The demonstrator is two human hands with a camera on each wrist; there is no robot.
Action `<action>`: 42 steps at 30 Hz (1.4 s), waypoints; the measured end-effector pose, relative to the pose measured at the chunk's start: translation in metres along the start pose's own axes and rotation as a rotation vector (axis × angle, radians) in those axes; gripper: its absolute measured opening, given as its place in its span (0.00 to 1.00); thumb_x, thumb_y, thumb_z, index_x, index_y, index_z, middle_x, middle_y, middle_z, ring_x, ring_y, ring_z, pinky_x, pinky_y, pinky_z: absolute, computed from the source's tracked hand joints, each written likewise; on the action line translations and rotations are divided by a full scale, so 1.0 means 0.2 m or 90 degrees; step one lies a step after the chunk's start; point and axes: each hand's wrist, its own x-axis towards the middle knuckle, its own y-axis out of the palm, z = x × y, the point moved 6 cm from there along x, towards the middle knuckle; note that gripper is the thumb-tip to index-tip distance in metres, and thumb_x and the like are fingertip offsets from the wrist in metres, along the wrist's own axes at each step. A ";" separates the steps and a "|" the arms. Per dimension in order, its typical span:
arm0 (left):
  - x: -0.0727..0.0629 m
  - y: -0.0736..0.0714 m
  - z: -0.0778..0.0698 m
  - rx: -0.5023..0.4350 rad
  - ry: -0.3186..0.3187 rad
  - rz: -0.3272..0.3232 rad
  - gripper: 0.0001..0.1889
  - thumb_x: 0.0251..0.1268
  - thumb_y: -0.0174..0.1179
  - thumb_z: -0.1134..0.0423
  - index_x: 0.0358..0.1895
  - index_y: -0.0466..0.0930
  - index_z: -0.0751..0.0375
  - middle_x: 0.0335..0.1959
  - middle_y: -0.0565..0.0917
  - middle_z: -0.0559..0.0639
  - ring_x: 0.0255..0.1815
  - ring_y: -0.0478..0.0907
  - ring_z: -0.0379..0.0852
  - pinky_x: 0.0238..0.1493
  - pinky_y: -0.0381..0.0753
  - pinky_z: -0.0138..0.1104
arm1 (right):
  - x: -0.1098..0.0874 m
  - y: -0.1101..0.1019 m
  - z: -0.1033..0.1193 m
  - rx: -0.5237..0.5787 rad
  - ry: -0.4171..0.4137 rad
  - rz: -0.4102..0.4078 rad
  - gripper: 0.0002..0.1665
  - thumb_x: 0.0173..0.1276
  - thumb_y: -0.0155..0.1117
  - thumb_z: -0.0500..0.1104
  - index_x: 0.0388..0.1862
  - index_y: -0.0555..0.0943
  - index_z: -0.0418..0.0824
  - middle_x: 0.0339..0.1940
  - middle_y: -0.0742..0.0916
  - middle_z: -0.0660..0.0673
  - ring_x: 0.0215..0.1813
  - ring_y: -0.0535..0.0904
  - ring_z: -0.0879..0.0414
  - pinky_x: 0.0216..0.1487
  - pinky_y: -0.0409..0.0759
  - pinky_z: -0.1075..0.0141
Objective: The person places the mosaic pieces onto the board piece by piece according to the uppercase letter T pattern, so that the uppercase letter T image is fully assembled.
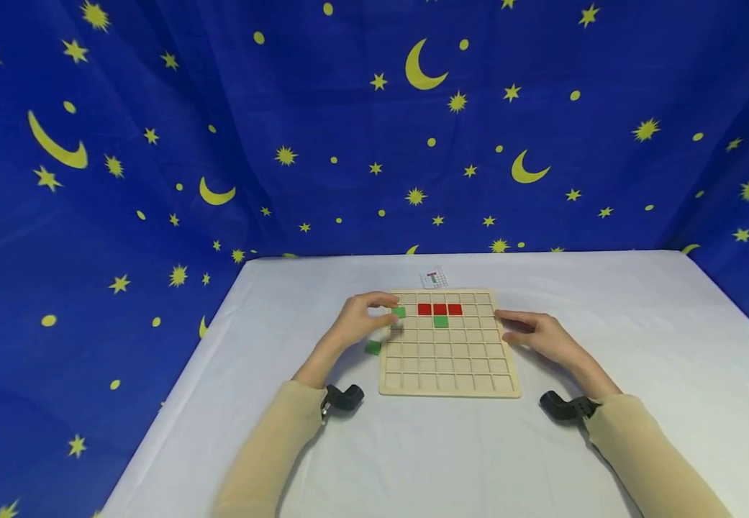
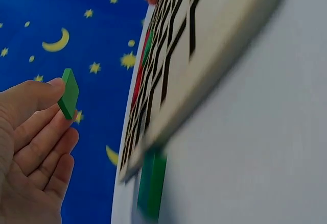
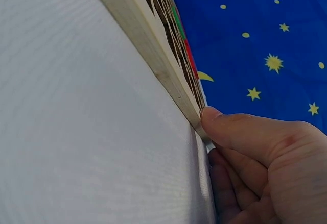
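My left hand (image 1: 356,316) pinches a green square tile (image 2: 69,94) between thumb and fingers, above the left side of a wooden grid board (image 1: 448,385). A second green tile (image 1: 373,347) lies on the table just beside the board's left edge. On the board, three red tiles (image 1: 439,309) form a row near the far side, with a green tile (image 1: 441,321) directly below the middle one. My right hand (image 1: 545,337) touches the board's right edge with its thumb and fingertips; in the right wrist view the thumb lies against the wooden rim (image 3: 166,78).
Behind the board lies a small card (image 1: 433,278) with a T-shaped pattern on a grid. A white cloth (image 1: 452,460) covers the table. Blue fabric (image 1: 348,129) with yellow stars and moons hangs behind and at the sides.
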 end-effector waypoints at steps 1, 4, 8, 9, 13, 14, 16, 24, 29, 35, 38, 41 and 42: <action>0.01 0.02 -0.02 -0.002 0.006 0.006 0.19 0.59 0.66 0.62 0.53 0.80 0.63 0.45 0.84 0.49 0.51 0.77 0.47 0.58 0.71 0.42 | 0.00 0.00 0.00 0.000 0.000 -0.002 0.33 0.63 0.67 0.47 0.65 0.72 0.39 0.66 0.73 0.40 0.69 0.62 0.41 0.67 0.57 0.46; 0.04 0.11 -0.06 -0.004 0.021 0.032 0.19 0.60 0.66 0.61 0.53 0.80 0.63 0.46 0.84 0.49 0.51 0.77 0.47 0.57 0.72 0.42 | 0.00 0.00 0.00 -0.001 -0.001 -0.001 0.33 0.63 0.67 0.47 0.65 0.72 0.39 0.66 0.73 0.39 0.69 0.62 0.41 0.67 0.57 0.45; 0.07 0.23 -0.10 -0.007 0.028 0.072 0.19 0.61 0.65 0.60 0.55 0.79 0.62 0.48 0.83 0.50 0.51 0.77 0.44 0.55 0.74 0.38 | -0.01 0.00 0.00 0.004 0.000 0.001 0.33 0.63 0.67 0.47 0.65 0.72 0.38 0.66 0.73 0.39 0.69 0.61 0.40 0.67 0.56 0.45; 0.08 0.25 -0.11 -0.008 0.029 0.078 0.19 0.61 0.65 0.60 0.55 0.79 0.62 0.48 0.83 0.51 0.52 0.77 0.43 0.55 0.74 0.37 | -0.01 0.00 -0.01 0.004 0.001 0.001 0.33 0.63 0.67 0.47 0.65 0.72 0.38 0.66 0.73 0.39 0.69 0.61 0.40 0.67 0.56 0.45; 0.11 0.31 -0.14 -0.007 0.035 0.091 0.20 0.61 0.65 0.60 0.55 0.79 0.61 0.49 0.83 0.50 0.52 0.77 0.43 0.54 0.75 0.36 | 0.00 0.00 -0.01 0.002 0.002 0.000 0.34 0.62 0.67 0.48 0.65 0.72 0.39 0.66 0.73 0.39 0.69 0.61 0.41 0.67 0.56 0.45; 0.11 0.32 -0.15 -0.001 0.038 0.091 0.20 0.61 0.65 0.60 0.55 0.79 0.60 0.49 0.83 0.49 0.52 0.77 0.43 0.54 0.75 0.36 | 0.00 0.00 -0.01 0.002 0.002 -0.001 0.34 0.62 0.68 0.48 0.65 0.72 0.39 0.66 0.73 0.39 0.69 0.61 0.41 0.67 0.56 0.45; 0.12 0.34 -0.16 0.020 0.048 0.091 0.19 0.61 0.65 0.59 0.55 0.79 0.60 0.49 0.83 0.48 0.52 0.77 0.43 0.54 0.74 0.36 | 0.00 0.00 -0.01 0.003 0.000 -0.002 0.34 0.62 0.67 0.48 0.65 0.72 0.38 0.66 0.73 0.39 0.69 0.61 0.41 0.67 0.56 0.45; 0.13 0.39 -0.16 0.114 0.086 0.079 0.18 0.60 0.66 0.58 0.52 0.81 0.61 0.45 0.84 0.47 0.50 0.76 0.44 0.55 0.71 0.31 | 0.00 0.00 0.00 0.002 -0.005 0.000 0.33 0.63 0.67 0.47 0.65 0.72 0.38 0.65 0.73 0.39 0.69 0.61 0.41 0.67 0.56 0.45; 0.11 0.40 -0.15 0.146 0.099 0.071 0.17 0.59 0.66 0.60 0.51 0.81 0.60 0.45 0.83 0.48 0.50 0.77 0.44 0.55 0.71 0.30 | 0.01 0.01 0.01 0.004 0.000 0.002 0.33 0.63 0.67 0.47 0.65 0.72 0.39 0.66 0.73 0.39 0.69 0.61 0.41 0.67 0.56 0.45; 0.10 0.40 -0.14 0.177 0.120 0.072 0.17 0.59 0.66 0.61 0.52 0.81 0.60 0.47 0.83 0.48 0.49 0.76 0.45 0.54 0.72 0.33 | 0.01 0.00 0.01 0.006 0.000 0.000 0.32 0.63 0.67 0.46 0.65 0.72 0.38 0.66 0.73 0.39 0.69 0.61 0.41 0.67 0.56 0.45; 0.09 0.41 -0.14 0.185 0.134 0.071 0.17 0.60 0.66 0.60 0.52 0.81 0.60 0.47 0.83 0.49 0.49 0.76 0.45 0.54 0.72 0.33 | 0.01 0.00 0.02 0.007 -0.004 0.000 0.32 0.63 0.67 0.45 0.65 0.72 0.38 0.66 0.73 0.39 0.69 0.61 0.41 0.67 0.57 0.45; 0.09 0.42 -0.13 0.187 0.141 0.073 0.17 0.60 0.66 0.60 0.52 0.80 0.61 0.47 0.83 0.49 0.50 0.76 0.45 0.55 0.72 0.33 | 0.00 0.00 0.02 0.007 -0.007 0.000 0.32 0.63 0.67 0.45 0.65 0.72 0.37 0.65 0.73 0.39 0.69 0.62 0.41 0.67 0.57 0.45; 0.09 0.43 -0.13 0.187 0.141 0.073 0.17 0.60 0.66 0.60 0.52 0.80 0.61 0.47 0.83 0.49 0.50 0.75 0.45 0.55 0.72 0.33 | 0.00 0.00 0.02 0.007 -0.008 0.000 0.32 0.63 0.67 0.45 0.65 0.72 0.37 0.65 0.73 0.38 0.69 0.62 0.41 0.67 0.57 0.45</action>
